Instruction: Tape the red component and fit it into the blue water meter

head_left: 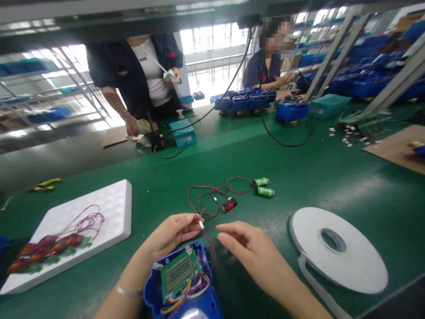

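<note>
My left hand (pixel 177 232) pinches thin red and black wires beside a small white connector (pixel 201 225). To its right, my right hand (pixel 247 248) has its thumb and fingers apart, with nothing between them. Below my hands lies a blue housing (pixel 212 301) holding a green circuit board with an LCD screen (pixel 179 273) and coloured wires. A red wire runs from the connector to the housing. Beyond my hands, wires lead to a small black meter (pixel 229 204) with a red lit display and to two green batteries (pixel 265 192).
A white foam tray (pixel 122 208) with wired parts is at left, near yellow-handled pliers (pixel 44 184). A white tape roll (pixel 361 261) lies at right. Across the bench are a teal box (pixel 183 133), blue housings (pixel 245 103), hanging cables and two people.
</note>
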Motion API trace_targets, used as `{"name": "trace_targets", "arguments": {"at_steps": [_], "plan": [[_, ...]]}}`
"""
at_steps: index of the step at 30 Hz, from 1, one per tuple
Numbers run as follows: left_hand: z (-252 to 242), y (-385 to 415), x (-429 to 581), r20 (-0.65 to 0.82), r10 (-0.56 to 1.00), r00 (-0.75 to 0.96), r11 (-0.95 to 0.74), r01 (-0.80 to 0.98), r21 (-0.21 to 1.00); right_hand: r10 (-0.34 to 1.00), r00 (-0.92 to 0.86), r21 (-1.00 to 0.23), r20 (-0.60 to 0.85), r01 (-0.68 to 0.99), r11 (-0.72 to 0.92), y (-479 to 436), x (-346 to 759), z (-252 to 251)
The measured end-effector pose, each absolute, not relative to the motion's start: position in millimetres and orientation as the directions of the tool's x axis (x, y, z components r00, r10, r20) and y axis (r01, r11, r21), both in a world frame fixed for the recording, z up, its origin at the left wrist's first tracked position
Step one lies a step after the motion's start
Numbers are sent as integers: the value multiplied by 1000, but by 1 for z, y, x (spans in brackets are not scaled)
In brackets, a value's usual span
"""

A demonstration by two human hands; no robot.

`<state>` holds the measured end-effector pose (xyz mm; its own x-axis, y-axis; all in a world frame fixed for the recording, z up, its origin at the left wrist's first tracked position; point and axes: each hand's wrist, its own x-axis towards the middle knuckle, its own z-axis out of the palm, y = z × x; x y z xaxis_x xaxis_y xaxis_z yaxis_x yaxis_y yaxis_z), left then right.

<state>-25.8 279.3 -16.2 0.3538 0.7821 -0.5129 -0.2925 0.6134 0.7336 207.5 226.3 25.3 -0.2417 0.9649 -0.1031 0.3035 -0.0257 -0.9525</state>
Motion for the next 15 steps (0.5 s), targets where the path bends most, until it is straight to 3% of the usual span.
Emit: {"name": "trace_targets", "arguments": {"at_steps": [4, 8, 10, 15], "plan": [[-11, 271, -43, -521, 816, 250, 575, -264, 774, 991, -3, -852, 136, 510, 119, 201, 273, 26], [-6, 246, -72, -474, 880, 22, 468, -203, 860, 887, 247, -717, 390, 686, 125, 187, 347, 0], [-5, 228, -87, -431, 893, -131, 418, -116, 901, 840, 257, -643, 479, 754, 136, 185, 375, -16], [-9, 183, -123, -252, 871, -421, 343, 157, 926, 712, 40, -403, 701, 846, 348, 187, 400, -43]]}}
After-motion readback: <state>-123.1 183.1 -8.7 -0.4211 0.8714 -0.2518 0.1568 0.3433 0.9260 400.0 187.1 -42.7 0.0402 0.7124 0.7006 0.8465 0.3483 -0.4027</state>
